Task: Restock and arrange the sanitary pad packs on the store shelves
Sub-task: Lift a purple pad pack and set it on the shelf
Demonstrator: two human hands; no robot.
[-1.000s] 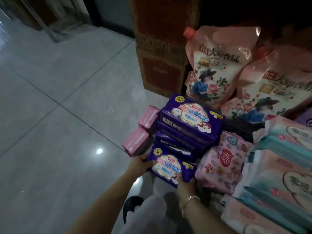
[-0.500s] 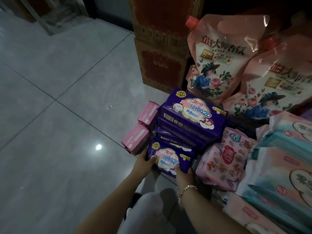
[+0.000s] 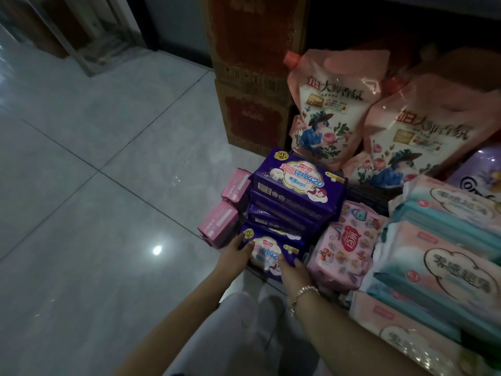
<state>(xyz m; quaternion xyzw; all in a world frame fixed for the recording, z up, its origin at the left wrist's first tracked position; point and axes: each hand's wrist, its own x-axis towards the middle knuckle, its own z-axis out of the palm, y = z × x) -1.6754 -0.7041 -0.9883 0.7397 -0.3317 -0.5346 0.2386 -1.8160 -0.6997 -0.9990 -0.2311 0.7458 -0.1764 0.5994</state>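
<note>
A stack of purple sanitary pad packs (image 3: pixel 295 185) sits at the low end of the shelf. In front of it stands one smaller-looking purple pad pack (image 3: pixel 271 251), held between both hands. My left hand (image 3: pixel 235 255) grips its left edge, thumb on the front. My right hand (image 3: pixel 294 275), with a bead bracelet on the wrist, grips its lower right corner. A pink patterned pad pack (image 3: pixel 347 248) lies just right of it. Teal-and-pink pad packs (image 3: pixel 433 261) are piled at the right.
Two pink boxes (image 3: pixel 225 210) sit left of the purple stack at the floor's edge. Pink refill pouches (image 3: pixel 330 104) lean behind the packs. Brown cartons (image 3: pixel 252 90) stand stacked at the back. Grey tiled floor (image 3: pixel 95 213) spreads to the left. My pale-trousered knees (image 3: pixel 244 321) are below.
The view has shifted slightly and both hands have pushed the front purple pack closer in against the stack. The grip is the same.
</note>
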